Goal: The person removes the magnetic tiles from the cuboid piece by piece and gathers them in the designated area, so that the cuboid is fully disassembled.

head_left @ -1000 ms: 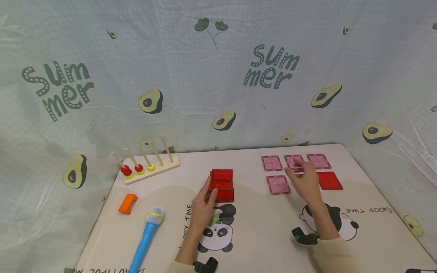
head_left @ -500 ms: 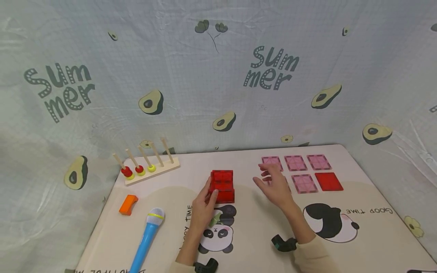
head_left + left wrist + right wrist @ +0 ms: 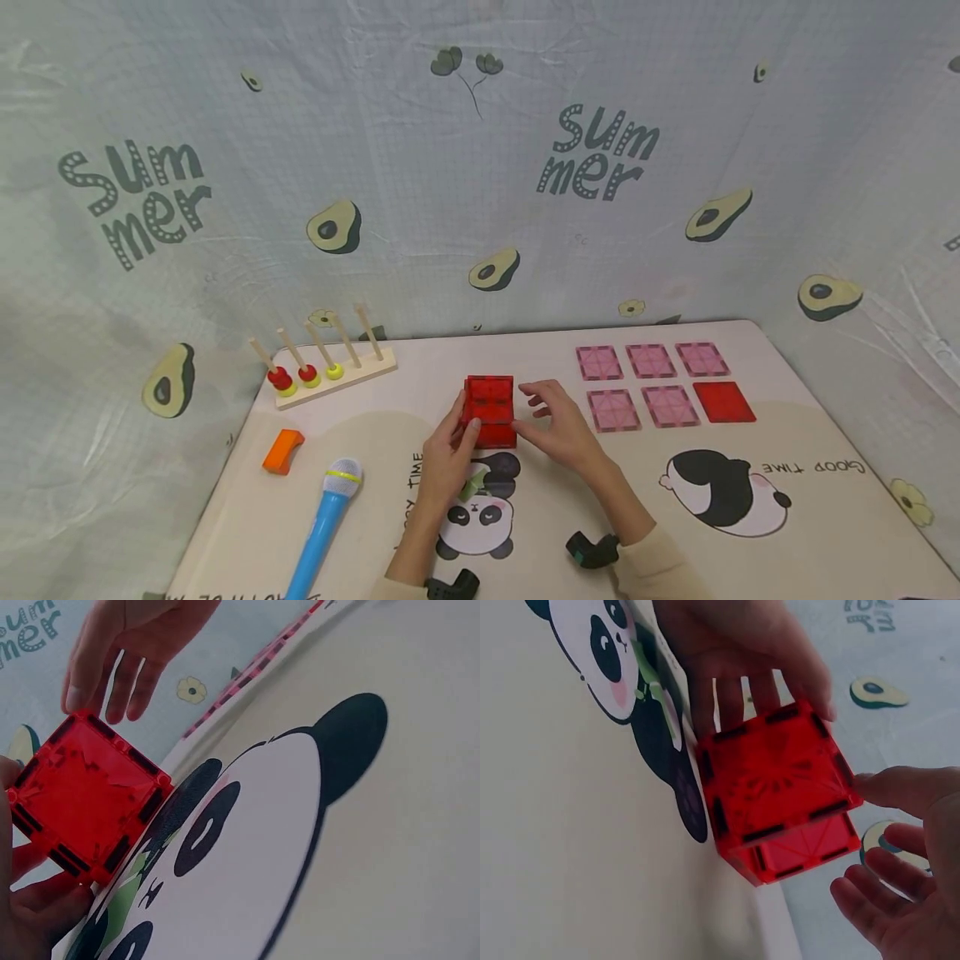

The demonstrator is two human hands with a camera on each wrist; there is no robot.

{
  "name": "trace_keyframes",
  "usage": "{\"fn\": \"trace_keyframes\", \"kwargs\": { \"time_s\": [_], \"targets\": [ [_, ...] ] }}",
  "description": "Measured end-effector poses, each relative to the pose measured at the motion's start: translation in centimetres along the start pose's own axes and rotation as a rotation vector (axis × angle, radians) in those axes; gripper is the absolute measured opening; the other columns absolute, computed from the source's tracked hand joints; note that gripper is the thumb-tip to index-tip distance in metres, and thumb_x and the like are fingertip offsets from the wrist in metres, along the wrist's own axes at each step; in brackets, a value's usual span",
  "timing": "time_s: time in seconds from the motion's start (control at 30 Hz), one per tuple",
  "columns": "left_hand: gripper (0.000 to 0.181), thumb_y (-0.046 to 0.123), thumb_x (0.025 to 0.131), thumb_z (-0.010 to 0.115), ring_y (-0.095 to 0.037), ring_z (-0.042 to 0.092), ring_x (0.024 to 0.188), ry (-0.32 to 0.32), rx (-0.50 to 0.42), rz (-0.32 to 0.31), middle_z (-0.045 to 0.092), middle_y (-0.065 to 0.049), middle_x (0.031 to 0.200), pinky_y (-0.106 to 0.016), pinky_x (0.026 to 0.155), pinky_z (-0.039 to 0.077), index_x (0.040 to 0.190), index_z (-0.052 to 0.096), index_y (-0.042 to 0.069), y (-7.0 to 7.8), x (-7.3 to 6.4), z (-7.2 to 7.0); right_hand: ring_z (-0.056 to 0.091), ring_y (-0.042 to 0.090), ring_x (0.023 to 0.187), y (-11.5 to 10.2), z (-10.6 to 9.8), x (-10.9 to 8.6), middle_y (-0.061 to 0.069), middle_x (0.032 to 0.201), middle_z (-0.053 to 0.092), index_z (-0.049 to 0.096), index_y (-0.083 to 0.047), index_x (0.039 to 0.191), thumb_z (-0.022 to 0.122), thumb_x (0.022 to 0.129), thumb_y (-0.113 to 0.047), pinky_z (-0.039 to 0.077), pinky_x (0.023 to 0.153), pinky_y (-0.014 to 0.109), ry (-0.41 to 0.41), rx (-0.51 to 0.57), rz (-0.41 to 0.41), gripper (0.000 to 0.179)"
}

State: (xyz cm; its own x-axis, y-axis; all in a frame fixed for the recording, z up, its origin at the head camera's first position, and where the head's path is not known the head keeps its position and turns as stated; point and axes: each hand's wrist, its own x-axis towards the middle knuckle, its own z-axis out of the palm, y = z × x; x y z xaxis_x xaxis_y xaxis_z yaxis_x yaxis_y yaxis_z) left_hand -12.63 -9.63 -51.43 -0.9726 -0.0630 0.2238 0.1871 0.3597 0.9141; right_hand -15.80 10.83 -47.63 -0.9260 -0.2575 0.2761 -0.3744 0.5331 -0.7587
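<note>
A small box of see-through red magnetic tiles (image 3: 495, 435) stands on the table in front of me, with its top side uncovered. My left hand (image 3: 447, 457) holds it from the left, thumb near the front corner and fingers along the side. At its right side is my right hand (image 3: 561, 427), fingers spread and gently bent, gripping nothing. In the right wrist view the right thumb (image 3: 885, 787) has its tip right at a corner of the red box (image 3: 780, 776), while the other fingers stand apart from it. The left wrist view shows one square red wall (image 3: 90, 799) close up.
Several pink magnetic tiles (image 3: 651, 361) lie flat in two rows at the back right, with a red tile (image 3: 723, 402) at the end of the front row. To the left are a wooden peg counter (image 3: 341, 379) with beads, an orange arched block (image 3: 282, 452) and a blue toy microphone (image 3: 321, 525).
My right hand has moved left from over the pink tiles to the right side of the red box. The left hand keeps its hold and the box has stayed in place.
</note>
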Motion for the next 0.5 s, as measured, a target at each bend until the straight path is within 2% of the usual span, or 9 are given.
{"fn": "trace_keyframes", "kwargs": {
  "time_s": [0.23,0.5],
  "targets": [
    [0.051,0.036,0.104,0.052,-0.027,0.055,0.136,0.026,0.026,-0.022,0.051,-0.001,0.152,-0.045,0.105,0.051,0.153,0.043,0.026,0.1,0.0,-0.1,0.065,0.024,0.105,-0.3,1.3,-0.1,0.016,0.121,0.065,0.061,-0.002,0.129,0.078,0.084,-0.009,0.061,0.090,0.039,-0.050,0.037,-0.034,0.048],
    [0.044,0.033,0.106,0.049,-0.022,0.049,0.141,0.039,-0.002,-0.066,0.052,0.004,0.151,-0.046,0.114,0.042,0.150,0.048,0.028,0.2,0.1,-0.3,0.067,0.023,0.100,0.0,2.5,-0.4,0.011,0.112,0.068,0.064,-0.004,0.118,0.078,0.084,-0.005,0.061,0.089,0.037,-0.069,-0.010,-0.035,0.037]
  ]
}}
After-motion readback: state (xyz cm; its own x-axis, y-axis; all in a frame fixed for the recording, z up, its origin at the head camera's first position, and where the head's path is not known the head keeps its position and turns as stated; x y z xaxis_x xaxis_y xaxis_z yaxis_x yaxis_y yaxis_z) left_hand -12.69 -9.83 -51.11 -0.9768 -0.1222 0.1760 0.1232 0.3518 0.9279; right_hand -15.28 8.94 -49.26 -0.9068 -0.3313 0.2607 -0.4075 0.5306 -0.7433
